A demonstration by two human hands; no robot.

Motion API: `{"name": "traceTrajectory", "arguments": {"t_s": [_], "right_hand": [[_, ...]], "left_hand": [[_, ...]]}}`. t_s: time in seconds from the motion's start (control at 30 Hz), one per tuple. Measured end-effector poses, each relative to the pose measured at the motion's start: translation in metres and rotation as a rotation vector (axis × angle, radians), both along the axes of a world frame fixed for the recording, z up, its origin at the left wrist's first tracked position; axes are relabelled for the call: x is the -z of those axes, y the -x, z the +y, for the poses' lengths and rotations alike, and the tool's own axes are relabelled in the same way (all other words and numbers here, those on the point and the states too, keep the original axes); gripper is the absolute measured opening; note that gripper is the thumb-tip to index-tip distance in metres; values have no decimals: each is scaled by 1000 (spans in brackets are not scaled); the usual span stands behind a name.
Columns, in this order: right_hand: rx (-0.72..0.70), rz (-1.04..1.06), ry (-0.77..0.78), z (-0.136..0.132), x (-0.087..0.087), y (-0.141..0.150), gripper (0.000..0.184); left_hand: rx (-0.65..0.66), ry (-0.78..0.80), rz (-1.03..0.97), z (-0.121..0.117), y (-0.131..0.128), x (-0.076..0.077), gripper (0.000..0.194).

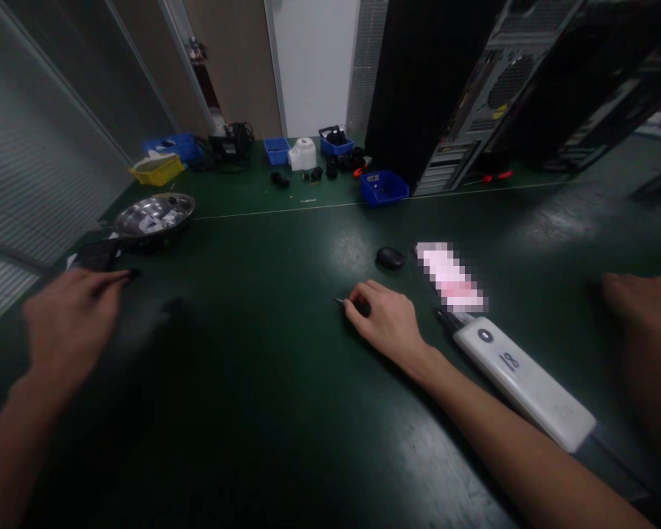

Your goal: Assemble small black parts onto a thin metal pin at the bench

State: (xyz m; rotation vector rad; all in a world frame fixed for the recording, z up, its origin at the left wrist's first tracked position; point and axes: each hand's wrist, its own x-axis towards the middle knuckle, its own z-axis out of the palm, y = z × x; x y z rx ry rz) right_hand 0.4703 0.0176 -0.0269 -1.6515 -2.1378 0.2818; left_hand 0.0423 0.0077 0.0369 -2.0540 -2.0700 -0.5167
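Note:
My left hand (pixel 74 319) is raised over the left side of the green table, thumb and fingers pinched together. A small black piece (pixel 134 274) sticks out from its fingertips; blur hides what kind it is. Near the middle of the table my right hand (pixel 385 316) rests with its fingers curled. Between thumb and forefinger it grips a thin pointed metal tool (pixel 338 300), of which only the tip shows. Just beyond this hand lies a black computer mouse (pixel 390 258).
Right of my forearm lie a white power strip (pixel 523 382) marked 18 and a pixelated phone (pixel 449 275). A metal bowl (pixel 132 213) holds white scraps. Blue bin (pixel 384 189) and computer tower (pixel 452 95) stand at the back. Another person's hand (pixel 650 308) is at right.

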Motion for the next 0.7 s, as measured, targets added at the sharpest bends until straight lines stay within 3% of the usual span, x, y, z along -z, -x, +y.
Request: {"name": "traceTrajectory", "arguments": {"t_s": [0.07, 0.2, 0.3, 0.37, 0.47, 0.7], "right_hand": [[-2, 0, -2, 0, 0, 0, 20], [3, -12, -3, 0, 1, 0, 20], [17, -30, -22, 0, 2, 1, 20], [25, -36, -25, 0, 2, 2, 20], [32, -26, -19, 0, 2, 3, 21], [50, 57, -29, -1, 2, 2, 20]], "left_hand": [[191, -42, -8, 7, -41, 9, 36], [612, 32, -106, 16, -145, 29, 26], [794, 116, -161, 21, -198, 50, 29], [821, 161, -197, 23, -213, 62, 30], [808, 185, -261, 25, -214, 70, 29], [757, 148, -425, 27, -206, 66, 25]]}}
